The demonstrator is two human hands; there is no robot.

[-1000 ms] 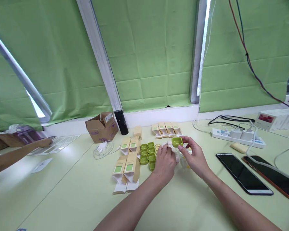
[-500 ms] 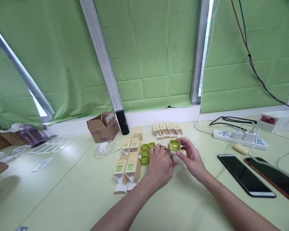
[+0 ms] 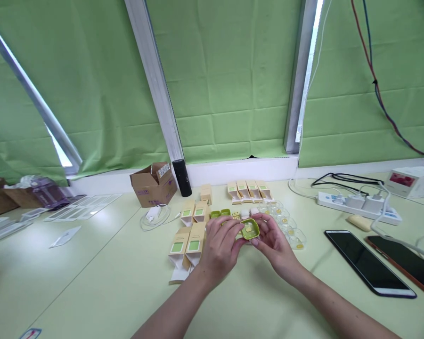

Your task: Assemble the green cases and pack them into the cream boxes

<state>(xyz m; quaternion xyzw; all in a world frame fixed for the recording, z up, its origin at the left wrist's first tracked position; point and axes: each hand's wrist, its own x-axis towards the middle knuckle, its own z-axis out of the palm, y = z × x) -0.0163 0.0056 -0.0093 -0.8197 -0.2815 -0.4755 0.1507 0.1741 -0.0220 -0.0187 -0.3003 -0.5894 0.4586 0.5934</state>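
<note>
A small square green cup [image 3: 249, 230] with a pale yellow piece in its middle is tilted toward me between both hands. My left hand [image 3: 221, 246] has its fingertips at the cup's left rim. Closed on the right edge of the cup is my right hand [image 3: 277, 245], its thumb low and fingers behind. Just beyond my left hand stand more green cups [image 3: 220, 213], partly hidden. To the right of my right hand lie several clear plastic cups [image 3: 290, 226] with yellow pieces in them. Cream cartons with green windows [image 3: 196, 242] stand left of my left hand.
More small cartons [image 3: 248, 190] line the back. A brown cardboard box [image 3: 153, 184], a black cylinder [image 3: 182, 178] and a white charger [image 3: 153, 213] sit at back left. To the right are a power strip [image 3: 356, 207] and two phones, one black-screened [image 3: 369, 262].
The green cup has come lower and nearer, tilted to show its inside. My left hand has shifted from the row of green cups to its rim. The clear cups now show at right.
</note>
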